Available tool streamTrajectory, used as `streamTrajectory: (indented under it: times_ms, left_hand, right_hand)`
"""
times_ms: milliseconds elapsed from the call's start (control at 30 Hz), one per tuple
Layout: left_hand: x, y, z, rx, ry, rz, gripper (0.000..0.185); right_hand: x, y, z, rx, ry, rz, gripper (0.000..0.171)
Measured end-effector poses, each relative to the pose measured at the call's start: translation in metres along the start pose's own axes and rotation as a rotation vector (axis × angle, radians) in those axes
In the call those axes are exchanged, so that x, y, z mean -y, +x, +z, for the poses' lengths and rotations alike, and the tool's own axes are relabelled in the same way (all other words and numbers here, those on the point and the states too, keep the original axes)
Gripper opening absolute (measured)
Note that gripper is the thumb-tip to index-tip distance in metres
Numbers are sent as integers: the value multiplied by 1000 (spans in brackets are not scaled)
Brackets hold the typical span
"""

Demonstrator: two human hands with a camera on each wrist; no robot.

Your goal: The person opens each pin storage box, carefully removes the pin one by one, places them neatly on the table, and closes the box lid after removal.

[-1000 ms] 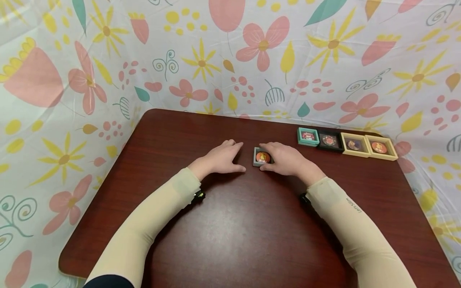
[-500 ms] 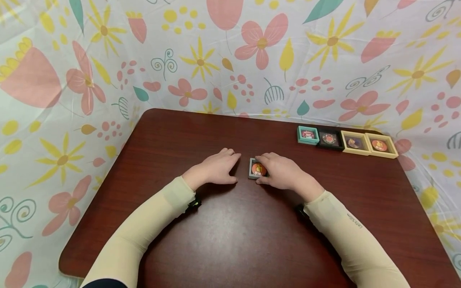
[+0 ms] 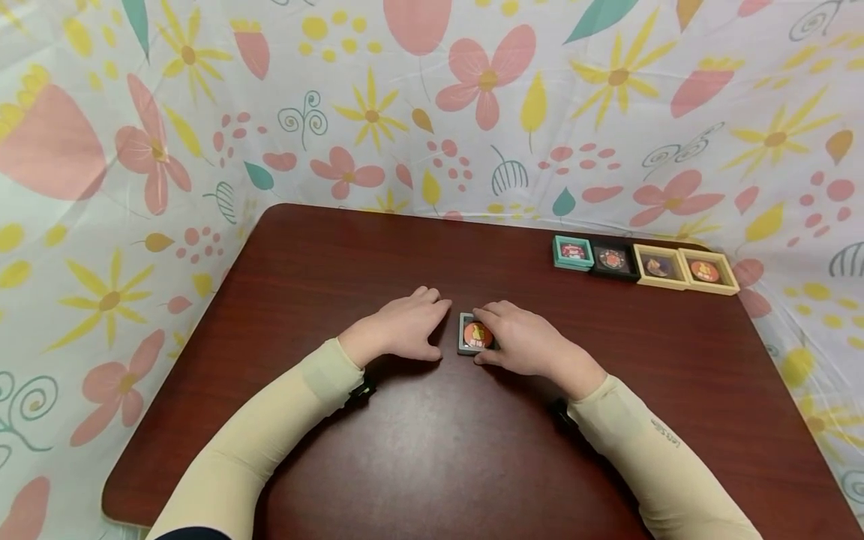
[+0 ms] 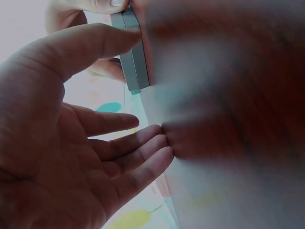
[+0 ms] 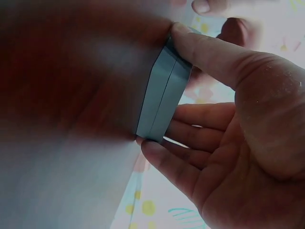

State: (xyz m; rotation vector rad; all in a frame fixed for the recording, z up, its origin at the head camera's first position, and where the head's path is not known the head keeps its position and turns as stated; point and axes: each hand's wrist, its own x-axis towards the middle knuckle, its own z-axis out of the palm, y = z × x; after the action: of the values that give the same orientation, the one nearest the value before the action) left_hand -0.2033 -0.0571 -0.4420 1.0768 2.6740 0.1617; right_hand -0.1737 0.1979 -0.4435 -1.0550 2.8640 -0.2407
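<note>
A small grey square box point(image 3: 462, 334) lies on the dark red-brown table point(image 3: 364, 247), holding a round orange badge with a yellow figure. My right hand point(image 3: 523, 337) grips it from the right, thumb at the near side and fingers at the far side. Seen from the right wrist, the box's grey side wall point(image 5: 164, 93) spans between thumb and fingertips, close against the tabletop. My left hand point(image 3: 408, 324) rests just left of the box with thumb and fingers spread apart, nothing between them. Its fingertips point(image 4: 164, 148) touch the table in the left wrist view.
Along the back right edge stand a teal box point(image 3: 574, 265), a black box point(image 3: 614, 276) and two cream boxes, one cream box point(image 3: 658, 283) beside the other cream box point(image 3: 712, 287). Each has a round badge inside. A flower-patterned cloth point(image 3: 418, 97) hangs behind the table.
My right hand has slid the grey box toward me and slightly left. The left hand has drawn nearer too, staying open beside it. The boxes at the back have stayed in place.
</note>
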Motion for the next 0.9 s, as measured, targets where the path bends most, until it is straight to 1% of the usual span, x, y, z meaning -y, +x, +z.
streamTrajectory:
  times_ms: [67,133,267,333,467,667,800,900]
  left_hand:
    - [-2,-2,0,-3,0,9,95]
    - [-5,-2,1,-10,3,28,92]
    - [-10,-3,4,-23,11,74,81]
    - [-11,-3,6,-32,22,84,76]
    - [-13,-3,8,-43,50,87,72]
    - [-17,-3,10,-51,89,102,70]
    - [-19,-4,11,-60,114,100,66]
    - [-22,-5,12,-71,153,101,63]
  right_hand:
    - [3,-1,2,-1,4,-5,83]
    - [5,-3,3,-1,7,-10,83]
    - [8,-4,5,-3,13,-28,83]
    - [9,-4,6,-5,15,-45,83]
    - [11,-3,6,-11,10,-77,80]
    - [13,-4,7,-26,16,-102,78]
    - [15,-5,8,-39,30,-99,76]
    - [16,-6,9,-47,25,-94,74]
